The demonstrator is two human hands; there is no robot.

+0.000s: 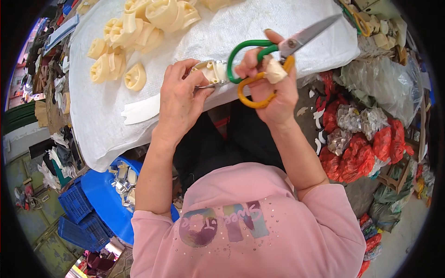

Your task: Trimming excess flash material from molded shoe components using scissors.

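My left hand is closed round a cream hollow moulded piece with a shiny silver edge, at the near edge of the white cloth. My right hand grips a pair of scissors with one green and one orange handle. Their blades point up and right, away from the held piece. A small cream lump also sits among my right fingers. Beside my left wrist lies a flat white strip. A single cream ring-shaped piece rests farther left.
A heap of cream hollow pieces covers the far left of the cloth. Below left stands a blue tub holding silvery and cream pieces, next to blue crates. Red plastic bags and clear plastic sheeting lie to the right.
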